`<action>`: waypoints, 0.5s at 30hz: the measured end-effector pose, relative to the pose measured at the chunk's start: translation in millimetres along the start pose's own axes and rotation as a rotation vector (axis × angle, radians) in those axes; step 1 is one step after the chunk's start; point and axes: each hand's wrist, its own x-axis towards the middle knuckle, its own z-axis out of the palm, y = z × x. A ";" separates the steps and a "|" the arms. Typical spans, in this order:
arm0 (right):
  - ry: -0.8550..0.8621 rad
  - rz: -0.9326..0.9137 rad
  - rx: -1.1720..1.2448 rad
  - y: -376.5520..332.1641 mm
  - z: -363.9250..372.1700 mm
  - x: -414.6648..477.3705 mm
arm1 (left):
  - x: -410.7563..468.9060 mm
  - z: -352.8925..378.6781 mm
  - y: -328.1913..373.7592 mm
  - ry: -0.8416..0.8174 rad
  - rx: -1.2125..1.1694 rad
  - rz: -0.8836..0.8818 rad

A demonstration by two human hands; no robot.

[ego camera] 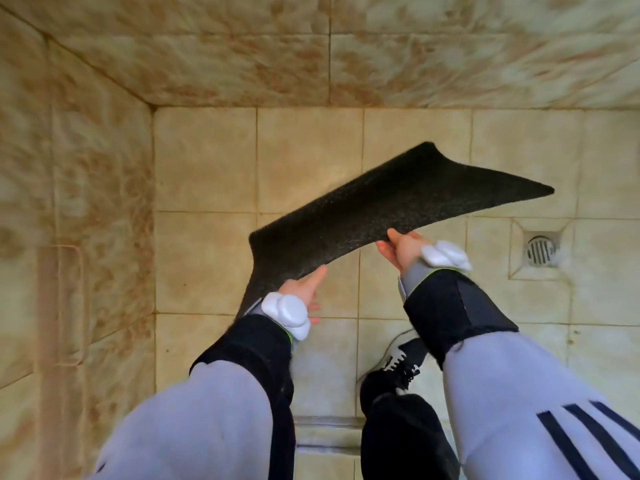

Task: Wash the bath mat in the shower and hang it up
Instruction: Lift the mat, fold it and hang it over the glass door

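Both hands' grip under bath mat

I have both arms stretched forward and down from the bottom of the head view, grey sleeves with black cuffs, a white device strapped on each wrist. My left hand sits lower and nearer the middle, index finger pointing up and right along the near edge of the bath mat, the other fingers tucked beneath where I cannot see them well. My right hand is higher and further out, thumb on top and fingers under the same edge, pinching it. The two hands are apart, palms turned roughly toward each other.
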 end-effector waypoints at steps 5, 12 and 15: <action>0.079 -0.003 -0.023 -39.3 -9.2 -53.6 | -55.7 -2.0 31.8 -0.008 -0.446 -0.042; 0.121 0.010 -0.137 -70.0 -51.8 -108.1 | -111.3 10.5 51.8 -0.087 -0.549 -0.084; 0.142 -0.025 -0.198 -73.2 -69.2 -127.9 | -130.5 28.0 53.8 -0.142 -0.462 -0.111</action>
